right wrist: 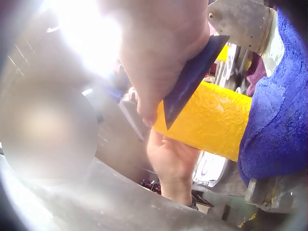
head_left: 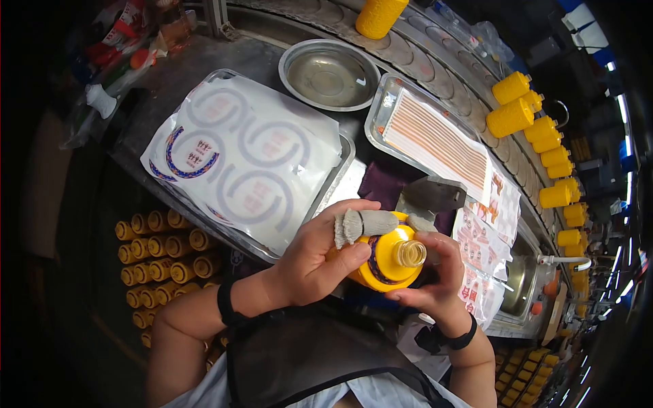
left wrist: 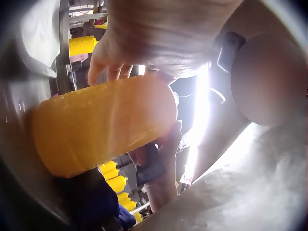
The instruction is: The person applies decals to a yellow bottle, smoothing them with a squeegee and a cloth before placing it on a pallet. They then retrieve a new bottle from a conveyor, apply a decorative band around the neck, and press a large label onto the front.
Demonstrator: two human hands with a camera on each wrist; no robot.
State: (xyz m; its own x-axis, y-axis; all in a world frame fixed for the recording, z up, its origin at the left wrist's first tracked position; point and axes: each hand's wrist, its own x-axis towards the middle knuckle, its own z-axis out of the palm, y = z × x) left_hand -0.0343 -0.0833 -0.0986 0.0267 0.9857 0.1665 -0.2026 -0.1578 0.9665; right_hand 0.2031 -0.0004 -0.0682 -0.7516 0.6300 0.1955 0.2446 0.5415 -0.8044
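A yellow bottle with a textured body, a clear neck and a dark patterned band around its shoulder lies tilted between both hands, neck toward me. My left hand grips it from the left, thumb on the shoulder by the band. From the right, my right hand curls its fingers and thumb around the shoulder near the neck. Grey cloth covers wrap a finger of each hand. In the right wrist view, a dark blue wedge-shaped piece lies between the right hand and the bottle. A blue cloth meets the bottle's base.
Left on the bench, a tray bears a white sheet with ring-shaped decals. Behind stand a metal basin and a tray with striped sheets. Yellow bottles line the conveyor; several more stand below left.
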